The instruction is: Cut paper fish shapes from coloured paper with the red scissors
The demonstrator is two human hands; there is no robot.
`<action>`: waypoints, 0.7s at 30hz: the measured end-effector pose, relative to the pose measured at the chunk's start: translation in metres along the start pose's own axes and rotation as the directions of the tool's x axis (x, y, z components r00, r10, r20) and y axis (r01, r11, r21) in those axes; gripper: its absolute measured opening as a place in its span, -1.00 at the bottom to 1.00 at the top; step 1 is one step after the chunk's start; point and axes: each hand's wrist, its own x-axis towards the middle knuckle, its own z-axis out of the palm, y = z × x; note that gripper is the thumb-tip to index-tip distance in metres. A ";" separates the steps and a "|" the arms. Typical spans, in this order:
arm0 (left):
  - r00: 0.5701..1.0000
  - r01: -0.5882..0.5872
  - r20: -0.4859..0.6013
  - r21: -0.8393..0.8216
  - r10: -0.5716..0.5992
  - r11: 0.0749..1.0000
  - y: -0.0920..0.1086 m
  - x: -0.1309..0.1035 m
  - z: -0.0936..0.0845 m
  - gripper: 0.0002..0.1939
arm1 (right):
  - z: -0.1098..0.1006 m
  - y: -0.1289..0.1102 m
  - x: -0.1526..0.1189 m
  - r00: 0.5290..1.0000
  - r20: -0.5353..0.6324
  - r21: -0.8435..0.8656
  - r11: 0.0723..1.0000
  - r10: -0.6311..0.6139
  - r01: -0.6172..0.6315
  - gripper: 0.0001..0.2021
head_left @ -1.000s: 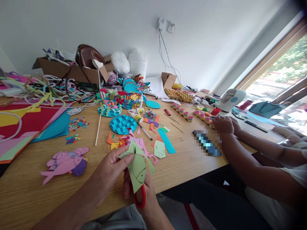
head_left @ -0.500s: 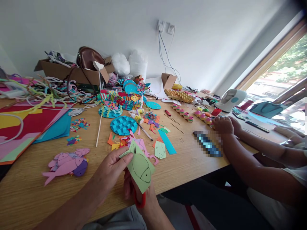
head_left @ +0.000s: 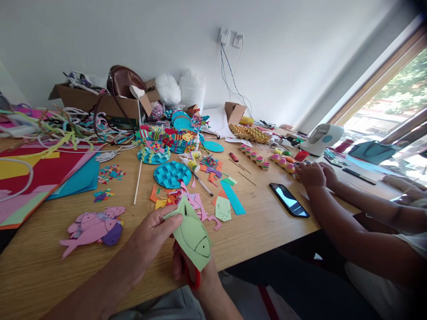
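My left hand pinches a piece of light green paper between thumb and fingers. A fish is drawn on it in dark line, with its head toward the lower right. Under the paper, my right hand is closed around red-handled scissors; the paper hides the blades and some fingers. Left of my hands lies a pile of pink and purple paper fish. A second green paper with a fish drawing rests on the table beyond my hands, beside colourful paper scraps.
Right of my hands lie a phone and another person's hands and arms. Blue egg-carton pieces, a pen and glue bottles stand ahead. Coloured sheets are at left; a cardboard box is by the wall.
The green paper has shifted slightly left and tilted. Its right edge now runs closer to the drawn fish outline. My right hand with the scissors stays underneath.
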 end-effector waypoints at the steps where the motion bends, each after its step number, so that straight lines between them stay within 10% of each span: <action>1: 1.000 -0.001 0.002 0.000 0.001 1.000 -0.001 0.000 0.000 -0.81 | -0.021 -0.005 0.003 1.000 -0.013 0.022 0.999 -0.028 0.029 -0.76; 9: 0.997 0.003 0.075 0.002 -0.003 1.000 -0.005 -0.001 -0.002 -0.79 | -0.114 0.009 0.011 0.984 -0.070 0.165 0.970 -0.166 0.176 -0.89; 21: 0.994 0.024 0.102 0.025 -0.027 0.999 0.002 -0.001 -0.002 -0.78 | -0.133 0.020 0.015 0.974 -0.059 0.165 0.961 -0.217 0.224 -0.76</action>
